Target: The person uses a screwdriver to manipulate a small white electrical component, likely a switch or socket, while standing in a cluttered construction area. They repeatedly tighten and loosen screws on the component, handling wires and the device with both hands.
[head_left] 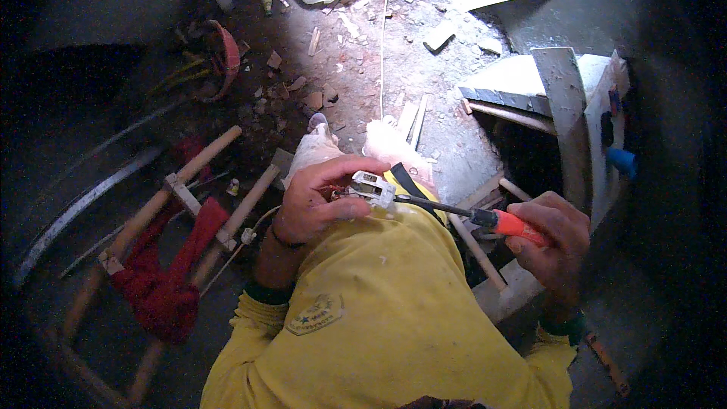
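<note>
In front of my yellow top, my left hand is closed around a small white plastic electrical fitting. Dark slots and bits of metal show in its face, and reddish wire ends appear beside my fingers. My right hand grips the orange-red handle of a screwdriver. The dark shaft points left, and its tip reaches the right side of the fitting. Whether the tip sits in a screw cannot be made out.
Left of me, a wooden frame carries a dark red cloth. A red-rimmed basket stands beyond it. Broken pieces litter the floor, crossed by a pale cable. Boards lean at right, near a blue cylinder.
</note>
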Tool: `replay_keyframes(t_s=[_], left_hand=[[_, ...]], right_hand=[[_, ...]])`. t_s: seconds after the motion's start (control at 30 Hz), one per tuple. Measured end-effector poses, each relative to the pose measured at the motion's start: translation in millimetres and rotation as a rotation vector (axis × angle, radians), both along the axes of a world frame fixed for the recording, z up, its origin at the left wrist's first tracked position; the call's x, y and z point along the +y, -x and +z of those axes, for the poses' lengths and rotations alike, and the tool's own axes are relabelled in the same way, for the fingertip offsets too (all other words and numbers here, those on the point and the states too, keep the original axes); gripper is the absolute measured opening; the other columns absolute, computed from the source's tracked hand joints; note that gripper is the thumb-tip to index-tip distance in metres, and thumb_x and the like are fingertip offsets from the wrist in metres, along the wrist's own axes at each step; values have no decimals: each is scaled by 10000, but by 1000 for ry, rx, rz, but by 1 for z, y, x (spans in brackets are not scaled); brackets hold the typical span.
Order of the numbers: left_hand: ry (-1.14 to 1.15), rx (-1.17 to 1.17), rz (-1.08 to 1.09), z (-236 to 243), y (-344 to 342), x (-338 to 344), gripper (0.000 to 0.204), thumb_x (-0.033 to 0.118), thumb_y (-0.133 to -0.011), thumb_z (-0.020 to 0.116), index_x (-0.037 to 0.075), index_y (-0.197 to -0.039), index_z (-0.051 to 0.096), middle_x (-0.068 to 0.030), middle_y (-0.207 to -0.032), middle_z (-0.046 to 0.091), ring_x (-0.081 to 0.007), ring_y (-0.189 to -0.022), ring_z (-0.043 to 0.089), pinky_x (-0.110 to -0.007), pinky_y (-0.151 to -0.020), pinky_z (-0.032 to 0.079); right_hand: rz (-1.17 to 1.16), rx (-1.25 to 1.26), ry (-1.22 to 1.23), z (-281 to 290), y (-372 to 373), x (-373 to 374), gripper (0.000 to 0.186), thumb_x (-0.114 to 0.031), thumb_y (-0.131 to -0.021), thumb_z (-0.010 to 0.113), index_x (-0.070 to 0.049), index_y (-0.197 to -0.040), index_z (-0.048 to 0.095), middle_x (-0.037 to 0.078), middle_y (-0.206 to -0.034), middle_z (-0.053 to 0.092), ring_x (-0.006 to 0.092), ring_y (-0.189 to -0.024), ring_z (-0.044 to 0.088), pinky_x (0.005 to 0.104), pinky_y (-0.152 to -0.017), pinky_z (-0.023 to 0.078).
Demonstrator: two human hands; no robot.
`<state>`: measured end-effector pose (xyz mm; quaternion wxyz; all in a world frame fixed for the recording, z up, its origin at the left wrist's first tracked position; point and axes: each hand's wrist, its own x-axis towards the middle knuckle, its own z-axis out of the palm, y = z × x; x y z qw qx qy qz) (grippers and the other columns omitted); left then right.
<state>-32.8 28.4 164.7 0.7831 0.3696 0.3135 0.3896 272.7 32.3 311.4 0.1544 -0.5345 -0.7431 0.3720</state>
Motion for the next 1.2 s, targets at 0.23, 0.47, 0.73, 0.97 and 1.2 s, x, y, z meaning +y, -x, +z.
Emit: replay_keyframes(t_s=[0.23,0.47,0.73,0.97,1.2], left_hand=[[29,33,104,-7,-6,-9,550,-4,-691,834,-5,-1186,595,-86,-1151,636,-107,-951,604,-219,-792,475],[-130,115,61,-13,-13,-10,463,-11,-691,825,27,-1121,657,-58,-1122,654,-57,-857,573,-181,-682,442],[61,94,143,6,-18,-12,504,-38,-719,797,-23,-1184,605,-85,-1114,644,-100,-961,611,-212,-770,489],[34,83,192,-8,-15,-11,410,116,-869,705,-62,-1216,580,-83,-1068,646,-153,-1017,617,-280,-890,489],[267,-39,129,-16,-11,-17,581,452,-910,627,-65,-1173,595,-60,-988,659,-72,-762,575,-209,-647,453]], right_hand=[[-381,93,332,-23,16,-17,357,-63,-717,810,-49,-1003,597,59,-842,630,123,-700,561,265,-602,455],[-515,556,547,-65,89,-4,302,-16,-794,759,-44,-916,484,105,-895,659,79,-665,598,226,-534,508],[-760,733,652,-83,101,-3,238,-64,-818,745,-16,-906,529,80,-784,646,141,-606,636,266,-557,527],[-759,831,765,-89,115,-4,232,-77,-822,739,-23,-858,516,80,-747,633,158,-573,638,274,-541,536],[-656,581,556,-82,114,-3,209,-78,-834,729,-18,-899,540,85,-800,660,108,-589,611,252,-515,512]])
